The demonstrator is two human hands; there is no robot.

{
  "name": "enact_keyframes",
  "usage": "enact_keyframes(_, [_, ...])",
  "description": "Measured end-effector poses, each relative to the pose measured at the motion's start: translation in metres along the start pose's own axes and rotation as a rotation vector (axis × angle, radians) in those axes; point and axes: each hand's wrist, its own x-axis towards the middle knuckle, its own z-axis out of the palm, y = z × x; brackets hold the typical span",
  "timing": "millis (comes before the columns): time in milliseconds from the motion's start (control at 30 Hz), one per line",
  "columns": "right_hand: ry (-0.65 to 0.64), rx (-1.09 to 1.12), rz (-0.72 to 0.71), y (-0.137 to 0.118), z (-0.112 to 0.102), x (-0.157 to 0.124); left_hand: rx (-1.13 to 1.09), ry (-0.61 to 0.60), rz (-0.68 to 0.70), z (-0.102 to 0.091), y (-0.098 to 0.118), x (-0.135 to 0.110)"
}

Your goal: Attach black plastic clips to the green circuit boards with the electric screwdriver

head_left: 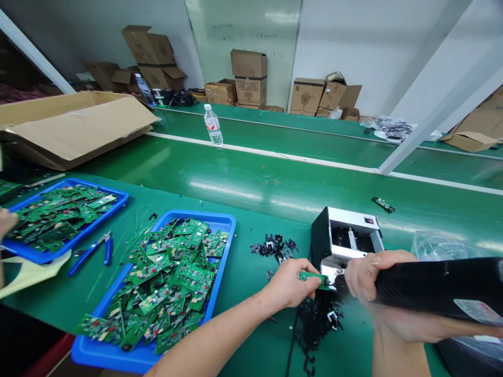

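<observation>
Pinched between the thumb and fingers of my left hand (295,285) is a small green circuit board (314,278). My right hand (377,283) is wrapped round a thick black electric screwdriver (436,285), lying nearly level with its nose pointing left. That nose is close to the board's right end; whether they touch I cannot tell. Right behind both hands stands a black and silver screw feeder (346,235). Small black plastic clips (277,246) lie scattered behind my left hand, and a darker heap of black plastic parts (316,324) spreads below it.
A blue tray (231,235) piled with circuit boards stands left of my arm. Farther left are blue-handled cutters (92,251), a second filled tray (123,196) and another person's hand (7,222). A water bottle (213,125) and a large carton (78,128) stand behind.
</observation>
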Motion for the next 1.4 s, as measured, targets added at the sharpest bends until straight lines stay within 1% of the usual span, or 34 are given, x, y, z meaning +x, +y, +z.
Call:
enact_keyframes(167, [-0.083, -0.039, -0.002, -0.002, 0.002, 0.003, 0.003, 0.005, 0.018, 0.000, 0.000, 0.000])
enact_keyframes(333, [-0.102, -0.032, -0.044, -0.001, -0.001, 0.002, -0.004, 0.005, 0.004, 0.000, 0.001, 0.000])
enact_keyframes(500, [-0.125, -0.007, 0.060, 0.005, -0.013, -0.006, -0.010, -0.012, 0.002, -0.001, 0.003, -0.001])
enact_keyframes(567, [-0.164, 0.037, 0.051, 0.007, -0.018, -0.008, -0.005, -0.012, -0.002, -0.001, 0.003, -0.001])
enact_keyframes(633, [-0.215, 0.046, 0.070, 0.007, -0.022, -0.009, 0.002, -0.010, -0.002, -0.001, 0.002, -0.001])
enact_keyframes(733, [-0.262, 0.014, 0.143, 0.006, -0.025, -0.008, 0.000, -0.009, 0.003, -0.001, 0.001, 0.000])
enact_keyframes(800, [-0.257, 0.002, 0.131, 0.006, -0.023, -0.007, -0.005, -0.008, 0.002, -0.001, 0.001, 0.000])
enact_keyframes(867, [-0.236, 0.007, 0.065, 0.006, -0.020, -0.006, -0.001, -0.010, -0.007, -0.001, 0.002, -0.001])
enact_keyframes(933, [-0.179, 0.020, 0.001, 0.007, -0.017, -0.006, 0.007, -0.011, -0.014, -0.001, 0.004, -0.001])
enact_keyframes(1000, [-0.166, 0.024, 0.045, 0.007, -0.015, -0.006, 0.014, -0.013, -0.022, -0.001, 0.005, -0.001])
enact_keyframes(1100, [-0.194, 0.016, 0.192, 0.005, -0.015, -0.008, 0.023, -0.024, -0.005, -0.001, 0.003, -0.001])
enact_keyframes(1133, [-0.170, 0.018, 0.205, 0.003, -0.015, -0.009, 0.026, -0.035, 0.011, -0.002, 0.002, -0.001])
enact_keyframes(1167, [-0.113, 0.024, 0.182, 0.001, -0.015, -0.010, 0.026, -0.049, 0.026, -0.003, 0.001, -0.002])
enact_keyframes(1233, [0.024, 0.042, 0.077, -0.004, -0.017, -0.014, 0.014, -0.090, 0.039, -0.008, 0.002, -0.004])
enact_keyframes(1300, [0.135, 0.063, -0.014, -0.011, -0.022, -0.020, -0.024, -0.120, 0.035, -0.013, 0.006, -0.008])
enact_keyframes(1400, [0.239, 0.079, -0.043, -0.020, -0.031, -0.030, -0.108, -0.135, 0.061, -0.018, 0.014, -0.015])
